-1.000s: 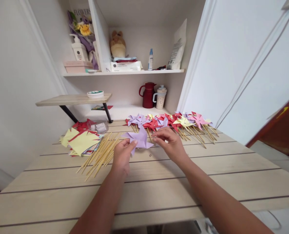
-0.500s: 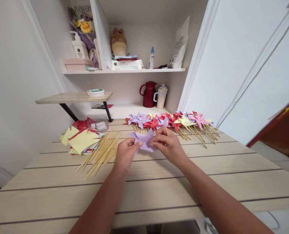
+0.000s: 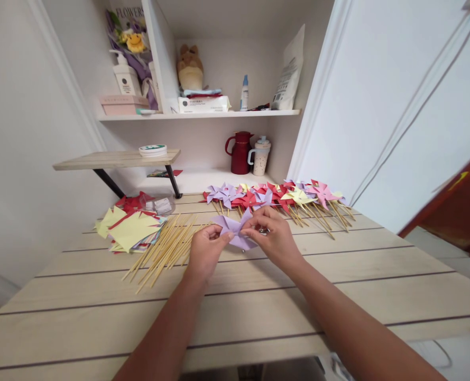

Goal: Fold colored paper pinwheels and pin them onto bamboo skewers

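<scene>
A lilac paper pinwheel (image 3: 242, 242) with folded-in blades is held over the table between both hands. My left hand (image 3: 203, 253) grips its left side, thumb on top and fingers curled behind. My right hand (image 3: 277, 241) pinches it near the middle and right side with thumb and forefinger. Something small and shiny shows among the right fingers; its kind is unclear. Thin wooden sticks (image 3: 159, 256) lie in a loose bunch just left of my left hand. Behind the hands, finished pinwheels (image 3: 254, 197) on sticks lie in a row, red, lilac, yellow and pink.
Cut paper sheets (image 3: 129, 231), yellow on top, are stacked at the left beside a clear plastic box (image 3: 161, 205). A small raised wooden shelf (image 3: 116, 160) stands behind them. A red jug (image 3: 240, 153) and a cup (image 3: 260, 156) stand at the back.
My right fingers have shifted slightly at the pinwheel's middle, and a shiny bit now shows among them. The left hand keeps its hold. The view has moved slightly.
</scene>
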`<state>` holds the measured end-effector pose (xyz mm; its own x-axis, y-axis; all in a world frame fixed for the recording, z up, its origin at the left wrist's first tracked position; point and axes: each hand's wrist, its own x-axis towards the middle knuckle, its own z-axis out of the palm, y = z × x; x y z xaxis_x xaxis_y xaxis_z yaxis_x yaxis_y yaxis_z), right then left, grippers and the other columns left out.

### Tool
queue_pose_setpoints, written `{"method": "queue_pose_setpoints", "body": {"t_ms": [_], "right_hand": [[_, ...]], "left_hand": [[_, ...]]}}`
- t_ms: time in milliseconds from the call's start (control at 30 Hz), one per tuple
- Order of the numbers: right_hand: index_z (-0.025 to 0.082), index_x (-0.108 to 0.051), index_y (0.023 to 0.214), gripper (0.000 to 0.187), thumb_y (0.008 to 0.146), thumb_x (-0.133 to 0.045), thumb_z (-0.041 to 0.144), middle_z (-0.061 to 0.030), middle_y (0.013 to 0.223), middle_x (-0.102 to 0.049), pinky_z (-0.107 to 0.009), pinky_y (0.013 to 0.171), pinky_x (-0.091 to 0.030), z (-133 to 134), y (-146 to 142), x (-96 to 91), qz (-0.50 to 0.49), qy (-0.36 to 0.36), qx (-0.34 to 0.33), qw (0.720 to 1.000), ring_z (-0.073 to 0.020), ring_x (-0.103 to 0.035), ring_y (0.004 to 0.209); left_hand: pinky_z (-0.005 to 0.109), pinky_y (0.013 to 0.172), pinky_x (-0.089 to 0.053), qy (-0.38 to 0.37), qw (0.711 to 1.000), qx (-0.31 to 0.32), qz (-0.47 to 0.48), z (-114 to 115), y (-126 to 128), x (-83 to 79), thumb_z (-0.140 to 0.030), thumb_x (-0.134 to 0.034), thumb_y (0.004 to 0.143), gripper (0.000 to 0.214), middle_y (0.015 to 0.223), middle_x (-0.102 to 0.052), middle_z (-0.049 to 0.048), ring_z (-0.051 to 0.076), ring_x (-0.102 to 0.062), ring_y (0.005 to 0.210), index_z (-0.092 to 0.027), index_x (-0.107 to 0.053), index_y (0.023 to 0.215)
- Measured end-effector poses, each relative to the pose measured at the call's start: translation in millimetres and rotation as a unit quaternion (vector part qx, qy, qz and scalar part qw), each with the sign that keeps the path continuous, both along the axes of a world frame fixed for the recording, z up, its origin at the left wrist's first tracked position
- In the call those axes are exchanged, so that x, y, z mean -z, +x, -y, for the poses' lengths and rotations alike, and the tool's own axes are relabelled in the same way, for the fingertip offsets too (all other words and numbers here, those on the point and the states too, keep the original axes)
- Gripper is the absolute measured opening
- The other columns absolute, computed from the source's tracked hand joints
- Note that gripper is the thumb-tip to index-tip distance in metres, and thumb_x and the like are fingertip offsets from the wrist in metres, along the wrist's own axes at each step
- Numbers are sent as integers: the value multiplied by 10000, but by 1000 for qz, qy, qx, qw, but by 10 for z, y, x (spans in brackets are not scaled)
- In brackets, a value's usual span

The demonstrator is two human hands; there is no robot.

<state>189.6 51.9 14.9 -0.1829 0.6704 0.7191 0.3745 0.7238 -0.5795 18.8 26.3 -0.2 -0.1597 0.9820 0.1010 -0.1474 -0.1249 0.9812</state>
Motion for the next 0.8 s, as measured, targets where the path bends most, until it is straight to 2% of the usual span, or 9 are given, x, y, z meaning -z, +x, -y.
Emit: {"method": "queue_pose_setpoints", "body": {"t_ms": [100,200,300,367,433,567,700,800], "right_hand": [[234,-728,729,80,804,-757,229,-49,912,-577,-366,809,-504,-6,-1,13,-5,22,12,1000,-218,-594,905],[238,-720,710,91,784,-770,217,-73,1119,-578,-444,969,-462,3,-9,8,-14,33,24,999,-266,-573,1104],[237,-707,719,85,790,-754,224,-82,1234,-591,-469,1015,-437,19,-25,-5,-25,17,21,999,-283,-558,1185],[232,-696,726,87,800,-741,239,-88,1188,-648,-458,992,-445,27,-37,-9,-23,-5,6,1000,-283,-588,1159],[230,-680,727,101,812,-731,247,-75,1042,-715,-436,948,-457,30,-47,-8,-12,-34,-16,999,-272,-638,1069],[234,-646,711,132,826,-710,251,-29,807,-729,-368,845,-462,32,-59,-1,2,-69,-31,997,-239,-669,898],[228,-632,714,134,831,-693,248,-14,762,-710,-321,749,-447,35,-58,-5,13,-75,-17,997,-202,-638,767],[226,-621,720,137,839,-681,255,-12,761,-702,-307,723,-442,41,-53,-9,16,-78,-20,997,-193,-628,749]], "left_hand": [[237,615,-447,2,1000,2,-6,6,5,-5,-267,-819,618,156,702,-704,33,151,-611,649,-168,-734,704],[236,611,-445,5,1000,3,-9,9,13,-10,-277,-816,625,159,703,-699,32,151,-606,654,-168,-726,697],[239,607,-449,3,1000,8,6,9,26,-17,-286,-833,596,188,708,-702,38,156,-609,653,-167,-729,699],[237,602,-446,1,1000,12,9,9,38,-22,-287,-840,581,195,692,-694,33,151,-604,638,-168,-724,684],[238,605,-448,4,1000,16,4,11,50,-21,-287,-832,591,183,682,-688,25,145,-599,628,-170,-721,676],[245,614,-456,16,1000,21,-3,13,65,-5,-286,-820,615,165,685,-685,21,145,-598,634,-172,-713,667],[226,567,-412,8,1000,22,-7,11,62,12,-284,-824,614,196,633,-638,-2,127,-561,600,-175,-661,619],[218,543,-383,-5,1000,28,3,18,66,6,-284,-825,613,219,628,-622,-8,118,-543,590,-177,-634,607]]}}
